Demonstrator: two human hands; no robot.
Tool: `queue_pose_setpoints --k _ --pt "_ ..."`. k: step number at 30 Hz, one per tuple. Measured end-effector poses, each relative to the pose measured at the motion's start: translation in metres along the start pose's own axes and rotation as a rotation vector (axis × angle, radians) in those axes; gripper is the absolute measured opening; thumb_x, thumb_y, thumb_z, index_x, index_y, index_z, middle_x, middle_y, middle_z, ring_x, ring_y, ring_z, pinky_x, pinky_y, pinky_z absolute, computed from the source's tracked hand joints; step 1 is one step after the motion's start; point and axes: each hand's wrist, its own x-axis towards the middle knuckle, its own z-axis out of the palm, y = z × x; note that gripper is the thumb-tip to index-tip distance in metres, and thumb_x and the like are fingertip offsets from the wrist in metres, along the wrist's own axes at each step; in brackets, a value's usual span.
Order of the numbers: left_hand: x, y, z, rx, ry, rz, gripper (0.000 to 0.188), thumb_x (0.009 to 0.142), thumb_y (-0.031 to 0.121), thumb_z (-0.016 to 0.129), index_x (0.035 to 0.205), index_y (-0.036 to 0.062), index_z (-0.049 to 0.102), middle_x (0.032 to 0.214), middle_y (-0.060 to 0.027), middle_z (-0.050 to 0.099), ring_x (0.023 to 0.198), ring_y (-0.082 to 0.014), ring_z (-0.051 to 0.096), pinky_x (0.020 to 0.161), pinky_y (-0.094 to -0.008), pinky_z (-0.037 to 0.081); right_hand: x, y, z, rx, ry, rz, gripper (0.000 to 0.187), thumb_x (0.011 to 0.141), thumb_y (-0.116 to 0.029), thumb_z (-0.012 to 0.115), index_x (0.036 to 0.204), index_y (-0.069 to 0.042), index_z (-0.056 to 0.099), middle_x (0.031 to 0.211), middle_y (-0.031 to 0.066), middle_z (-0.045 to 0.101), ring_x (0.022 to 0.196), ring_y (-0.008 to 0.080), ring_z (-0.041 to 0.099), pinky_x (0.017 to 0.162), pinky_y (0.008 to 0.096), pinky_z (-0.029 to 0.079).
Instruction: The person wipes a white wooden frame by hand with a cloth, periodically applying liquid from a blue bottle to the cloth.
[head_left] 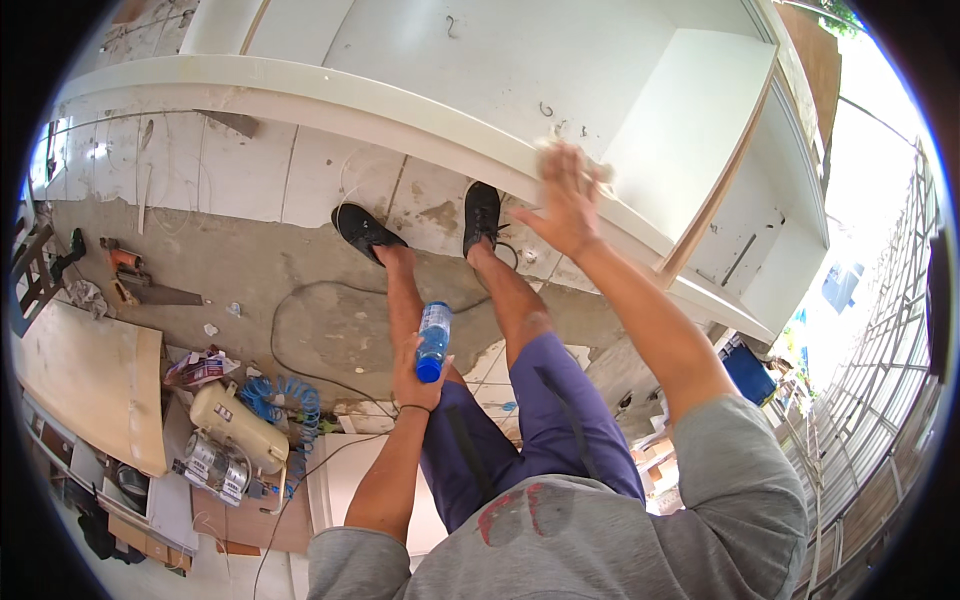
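My left hand (412, 380) is closed around a small plastic bottle (434, 328) with blue contents, a pale label and a blue cap. The cap points back toward me, and the bottle is tilted over my leg. Farther off, my right hand (570, 205) lies palm down at the long front edge of a white cabinet (400, 113), thumb spread. A whitish cloth (606, 180) shows around its fingertips, pressed between hand and cabinet. Motion smears the fingers and the cloth, so its full shape is hidden.
The cabinet's compartments, parted by an upright panel (720, 165), stretch ahead of me. A cable (275, 330) winds across the worn floor near my feet. At left lie a handsaw (165, 295), an orange power tool (125, 260), an air compressor (235, 425) and a coiled blue hose (290, 400).
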Motion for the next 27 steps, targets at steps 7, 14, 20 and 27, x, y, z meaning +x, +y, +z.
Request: queue_pose_setpoints --k 7,14,20,27 --pt "-0.002 0.003 -0.005 0.040 0.030 -0.010 0.064 0.067 0.029 0.087 0.119 0.0065 0.058 0.119 -0.0167 0.062 0.109 -0.0363 0.059 0.093 -0.0430 0.048 0.002 0.011 0.002 -0.044 -0.080 -0.038 0.107 0.080 -0.063 0.061 0.155 -0.006 0.009 0.161 0.0169 0.007 0.150 0.0336 0.002 0.116 0.0595 0.002" --pt "0.002 0.015 -0.017 -0.011 0.081 -0.035 0.064 0.067 0.031 0.086 0.118 0.0065 0.058 0.116 -0.0175 0.062 0.105 -0.0369 0.060 0.091 -0.0431 0.048 -0.035 0.059 0.002 -0.239 -0.260 -0.017 0.117 0.078 -0.064 0.062 0.151 0.007 0.004 0.159 0.0277 0.000 0.149 0.0386 -0.003 0.116 0.0580 -0.002" --pt "-0.010 0.003 -0.012 -0.145 0.164 -0.122 0.059 0.069 0.032 0.084 0.118 0.0100 0.058 0.120 -0.0148 0.062 0.108 -0.0359 0.059 0.092 -0.0442 0.048 0.087 -0.102 -0.019 -0.206 -0.070 -0.350 0.112 0.079 -0.070 0.056 0.150 0.007 0.015 0.159 0.0259 0.008 0.148 0.0416 0.003 0.115 0.0617 0.004" --pt "0.008 0.013 -0.013 -0.168 0.060 -0.063 0.061 0.067 0.030 0.086 0.117 0.0073 0.059 0.122 -0.0168 0.062 0.109 -0.0357 0.060 0.094 -0.0417 0.048 0.252 -0.321 -0.054 -0.036 0.344 -0.546 0.104 0.078 -0.066 0.060 0.150 0.000 0.022 0.157 0.0215 0.019 0.146 0.0386 0.014 0.113 0.0630 0.016"
